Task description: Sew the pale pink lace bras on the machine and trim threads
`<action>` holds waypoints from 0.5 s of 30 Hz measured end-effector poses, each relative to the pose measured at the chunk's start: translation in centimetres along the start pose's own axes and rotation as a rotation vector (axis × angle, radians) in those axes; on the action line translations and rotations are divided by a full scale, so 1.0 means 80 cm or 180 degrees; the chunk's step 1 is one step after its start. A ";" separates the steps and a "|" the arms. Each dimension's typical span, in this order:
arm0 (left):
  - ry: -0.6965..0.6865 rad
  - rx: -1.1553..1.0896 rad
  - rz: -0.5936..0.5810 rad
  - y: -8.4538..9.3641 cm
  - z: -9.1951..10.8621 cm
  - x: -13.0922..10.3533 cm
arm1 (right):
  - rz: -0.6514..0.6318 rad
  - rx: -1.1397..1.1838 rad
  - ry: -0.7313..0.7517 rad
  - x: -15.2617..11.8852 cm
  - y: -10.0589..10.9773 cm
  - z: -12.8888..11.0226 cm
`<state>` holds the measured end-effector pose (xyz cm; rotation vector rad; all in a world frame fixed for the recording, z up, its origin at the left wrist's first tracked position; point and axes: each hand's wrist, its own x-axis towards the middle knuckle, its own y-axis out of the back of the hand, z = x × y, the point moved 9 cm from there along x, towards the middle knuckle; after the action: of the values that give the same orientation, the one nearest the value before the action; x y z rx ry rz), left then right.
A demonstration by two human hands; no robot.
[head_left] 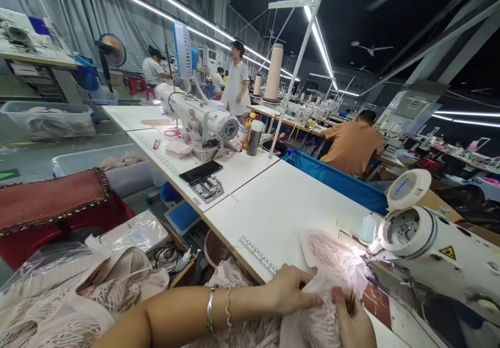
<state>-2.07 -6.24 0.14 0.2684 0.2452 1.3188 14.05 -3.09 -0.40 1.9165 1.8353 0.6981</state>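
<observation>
Pale pink lace fabric [324, 249] lies on the white table beside the lit needle area of a sewing machine [425, 249] and hangs over the front edge. My left hand [292, 290] reaches in from the left, bracelets on the wrist, thumb and fingers closed on the fabric. Close to its right, my right hand [353, 317] pinches the same fabric and also has a small dark tool, partly hidden, between its fingers. Both hands are near the front edge, left of the machine.
Another sewing machine [195, 116], a black phone [201, 172] and a bottle [255, 137] stand farther along the table. Lace pieces [128, 285] are heaped at lower left by a red-covered seat [50, 202]. A blue cloth bin [336, 178] lies behind the table; people work beyond.
</observation>
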 end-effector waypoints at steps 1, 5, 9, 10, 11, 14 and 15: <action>0.0062 -0.0426 0.0041 -0.008 -0.002 -0.001 | 0.0083 0.0096 -0.0151 0.003 0.001 0.006; 0.0168 -0.0868 -0.0074 -0.022 -0.006 0.008 | 0.0011 0.0759 -0.0531 0.015 -0.004 0.027; 0.0314 -0.0537 -0.0334 -0.013 -0.022 0.022 | -0.0144 0.0536 -0.0405 0.019 -0.001 0.031; 0.0300 -0.0371 -0.0398 -0.009 -0.024 0.026 | -0.0066 0.0424 -0.0309 0.018 0.003 0.029; 0.0254 -0.0204 -0.0473 -0.006 -0.024 0.029 | -0.0004 0.0342 -0.0210 0.017 0.005 0.026; 0.0018 0.0189 -0.0755 -0.005 -0.015 0.037 | -0.0207 0.0264 0.0078 0.017 -0.005 0.016; -0.0048 0.0277 -0.0843 -0.006 -0.012 0.039 | -0.0364 0.0262 0.0182 0.018 -0.011 0.012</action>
<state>-1.24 -3.27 -0.96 0.3084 0.3148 1.0455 13.95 -1.54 -1.59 1.8420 2.0201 0.6557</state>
